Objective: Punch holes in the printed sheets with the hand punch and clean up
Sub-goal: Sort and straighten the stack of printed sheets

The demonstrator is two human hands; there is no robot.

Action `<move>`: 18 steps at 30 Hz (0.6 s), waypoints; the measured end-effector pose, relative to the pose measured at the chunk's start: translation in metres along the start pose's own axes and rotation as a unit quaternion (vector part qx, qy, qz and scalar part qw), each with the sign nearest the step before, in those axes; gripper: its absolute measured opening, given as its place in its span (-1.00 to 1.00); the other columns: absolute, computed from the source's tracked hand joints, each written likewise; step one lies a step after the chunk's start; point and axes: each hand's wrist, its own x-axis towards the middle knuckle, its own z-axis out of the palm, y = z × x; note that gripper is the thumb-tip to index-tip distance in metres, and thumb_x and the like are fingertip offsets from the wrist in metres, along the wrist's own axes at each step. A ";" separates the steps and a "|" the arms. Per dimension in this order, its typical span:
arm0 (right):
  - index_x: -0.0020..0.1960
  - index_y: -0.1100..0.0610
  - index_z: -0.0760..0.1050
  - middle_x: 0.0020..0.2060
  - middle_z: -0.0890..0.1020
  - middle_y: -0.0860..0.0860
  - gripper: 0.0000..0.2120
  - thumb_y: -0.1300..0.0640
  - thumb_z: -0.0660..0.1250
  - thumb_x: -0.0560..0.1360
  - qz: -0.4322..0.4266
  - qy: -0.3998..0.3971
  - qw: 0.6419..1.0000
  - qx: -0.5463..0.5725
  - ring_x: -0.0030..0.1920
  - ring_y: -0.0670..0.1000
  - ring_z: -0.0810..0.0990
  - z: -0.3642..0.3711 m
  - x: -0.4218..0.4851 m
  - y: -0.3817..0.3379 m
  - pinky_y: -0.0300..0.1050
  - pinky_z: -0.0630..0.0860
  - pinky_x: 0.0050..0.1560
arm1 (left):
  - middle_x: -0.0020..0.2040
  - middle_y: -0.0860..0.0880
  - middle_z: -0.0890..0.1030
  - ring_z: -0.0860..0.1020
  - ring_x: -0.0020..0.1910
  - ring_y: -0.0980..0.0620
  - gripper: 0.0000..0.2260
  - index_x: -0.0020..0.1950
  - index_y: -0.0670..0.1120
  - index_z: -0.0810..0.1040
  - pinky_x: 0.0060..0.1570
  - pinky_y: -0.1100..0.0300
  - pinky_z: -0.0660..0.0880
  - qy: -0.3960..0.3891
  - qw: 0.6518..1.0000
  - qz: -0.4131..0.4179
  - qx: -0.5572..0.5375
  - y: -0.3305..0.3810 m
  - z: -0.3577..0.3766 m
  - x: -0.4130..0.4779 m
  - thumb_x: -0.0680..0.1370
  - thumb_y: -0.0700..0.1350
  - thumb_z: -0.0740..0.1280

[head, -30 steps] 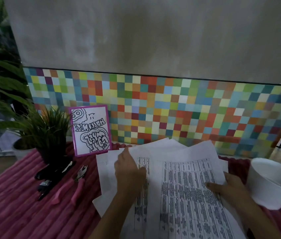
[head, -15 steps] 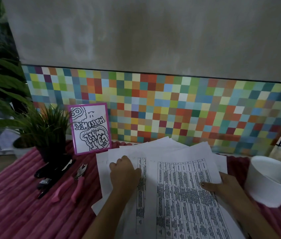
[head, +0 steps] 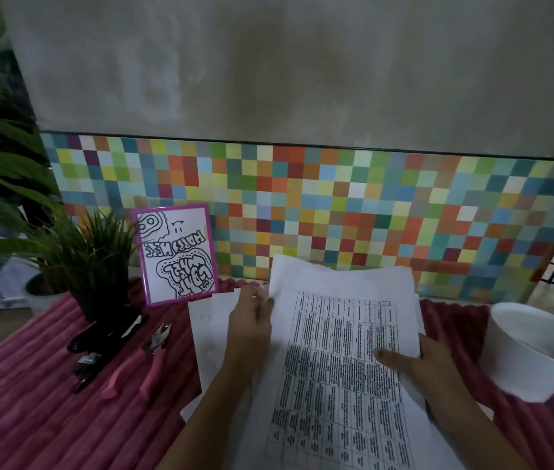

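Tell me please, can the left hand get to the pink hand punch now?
Probably yes. The pink hand punch lies on the red cloth left of the left hand, and nothing stands between them. But that hand pinches the edge of the top printed sheet, so it must release it first.
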 end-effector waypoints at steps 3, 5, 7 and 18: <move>0.07 0.06 0.60 0.04 0.71 0.00 -0.23 -0.09 0.72 -0.10 -0.012 -0.022 1.000 0.016 0.06 0.00 0.68 -0.002 -0.001 -0.005 -0.01 0.50 0.12 | -0.28 -0.04 0.53 0.49 -0.35 0.10 -0.91 -0.05 -0.11 0.42 -0.35 0.33 0.45 -0.042 0.983 -0.072 -0.161 0.018 0.002 -0.004 0.65 -0.16 0.20; 0.09 0.06 0.58 0.06 0.70 -0.01 -0.22 -0.05 0.72 -0.08 -0.023 -0.033 0.999 0.036 0.08 -0.01 0.67 -0.002 -0.001 -0.004 -0.03 0.50 0.13 | -0.03 0.01 0.65 0.63 -0.07 0.11 -0.87 0.11 -0.05 0.49 -0.04 0.27 0.58 -0.125 0.977 -0.093 -0.145 0.018 0.007 -0.007 0.61 -0.04 0.28; 0.15 0.10 0.56 0.09 0.69 0.05 -0.24 0.08 0.71 -0.01 -0.029 -0.032 0.997 0.064 0.12 0.05 0.66 -0.001 0.001 -0.003 -0.05 0.55 0.10 | 0.11 0.04 0.66 0.63 0.09 0.09 -0.73 0.24 -0.01 0.50 0.12 0.09 0.58 -0.176 0.978 -0.061 -0.089 0.014 0.011 -0.010 0.55 -0.05 0.38; 0.04 0.18 0.62 -0.15 0.72 0.12 -0.78 0.28 0.49 0.39 -0.053 0.074 0.994 -0.066 -0.23 0.05 0.71 -0.021 -0.006 -0.042 -0.05 0.65 -0.23 | -0.28 0.13 0.63 0.58 -0.26 0.11 -0.92 -0.10 -0.09 0.55 -0.24 0.30 0.49 -0.066 0.992 -0.046 -0.098 0.024 0.017 -0.014 0.55 -0.10 0.39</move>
